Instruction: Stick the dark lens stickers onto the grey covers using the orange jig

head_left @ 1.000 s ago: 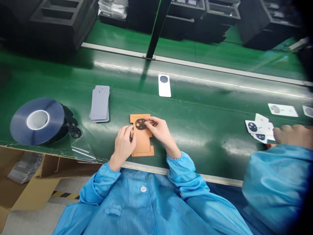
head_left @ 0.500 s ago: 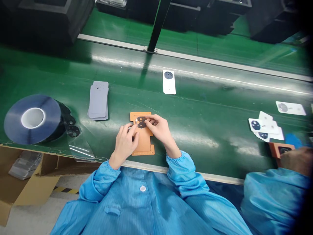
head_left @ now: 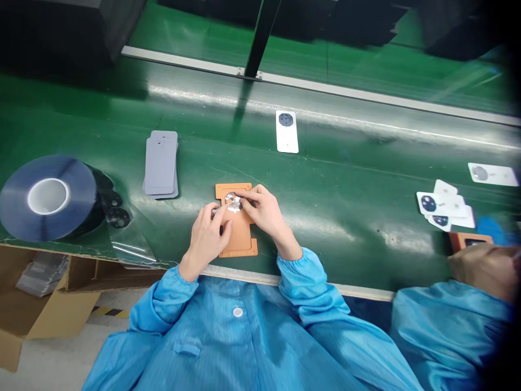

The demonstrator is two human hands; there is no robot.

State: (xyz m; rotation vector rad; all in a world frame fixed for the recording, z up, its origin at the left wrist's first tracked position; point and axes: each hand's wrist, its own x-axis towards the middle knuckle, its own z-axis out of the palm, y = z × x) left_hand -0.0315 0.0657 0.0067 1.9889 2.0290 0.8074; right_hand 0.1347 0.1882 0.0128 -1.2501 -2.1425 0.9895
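An orange fixture plate point(head_left: 237, 233) lies on the green table near its front edge. On its upper part sits a round sticker with holes point(head_left: 233, 205), shining silver under the light. My right hand point(head_left: 264, 213) pinches the sticker's right edge between thumb and index finger. My left hand point(head_left: 206, 234) rests over the plate's left side, index fingertip at the sticker's lower left, thumb apart from the fingers. Grey phone-shaped sheets point(head_left: 160, 168) lie stacked to the left. A large roll of clear film point(head_left: 81, 201) with black round stickers stands at the far left.
A white card point(head_left: 287, 140) with a dark disc lies behind the plate. Several similar cards point(head_left: 459, 206) are piled at the right, beside another person's hand point(head_left: 484, 269) at an orange block point(head_left: 458, 240). Open cardboard boxes point(head_left: 61, 320) stand below the table's left edge.
The round sticker has turned from dark to shiny silver in look, my hands staying almost in place. The other person's hand has moved left over the orange block. The view has shifted slightly.
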